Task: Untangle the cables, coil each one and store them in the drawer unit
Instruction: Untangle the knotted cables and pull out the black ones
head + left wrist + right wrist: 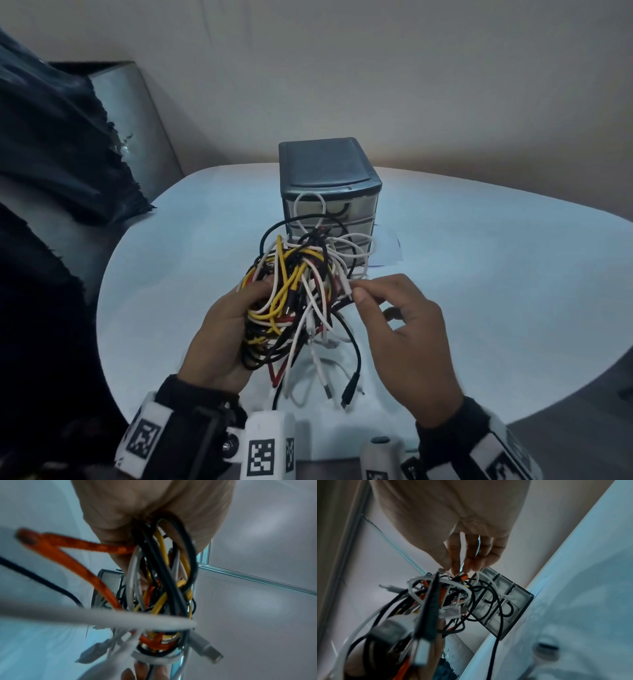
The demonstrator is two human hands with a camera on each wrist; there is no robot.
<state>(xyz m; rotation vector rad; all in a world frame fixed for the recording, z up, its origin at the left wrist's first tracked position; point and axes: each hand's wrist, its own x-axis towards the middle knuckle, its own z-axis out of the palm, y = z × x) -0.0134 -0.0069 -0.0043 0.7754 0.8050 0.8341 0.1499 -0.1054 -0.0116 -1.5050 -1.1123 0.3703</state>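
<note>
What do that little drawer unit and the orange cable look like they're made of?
The drawer unit looks like plastic: a glossy dark grey shell with see-through drawer fronts showing cables inside. The orange cable seems fabric-braided, since its surface looks fuzzy and woven in the left wrist view, though that picture is blurred.

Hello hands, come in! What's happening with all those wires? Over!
Left hand grips cable tangle. Right hand fingers pinch a white strand. Nothing coiled yet. Drawer unit behind, drawers shut.
</note>
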